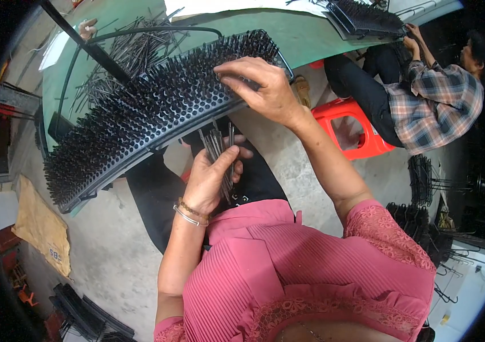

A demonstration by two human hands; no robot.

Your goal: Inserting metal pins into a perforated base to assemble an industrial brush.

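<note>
My left hand [207,178] is closed around a bundle of thin dark rods [214,143], held in front of my lap below the rack. A long black rack [165,108] lies tilted in front of me, rising to the right. Its perforated face carries dense rows of short black upright pins, with a bare row of holes along the near edge. My right hand [265,88] reaches over the rack's right part, thumb and forefinger brought close together among the pins. Whatever sits between those fingertips is too small to make out.
Loose dark rods [134,51] are heaped on the green tabletop [305,37] behind the rack. A black frame bar [83,40] crosses the left side. At right, a person in a plaid shirt [442,94] works at another rack [368,17], beside a red stool [356,128].
</note>
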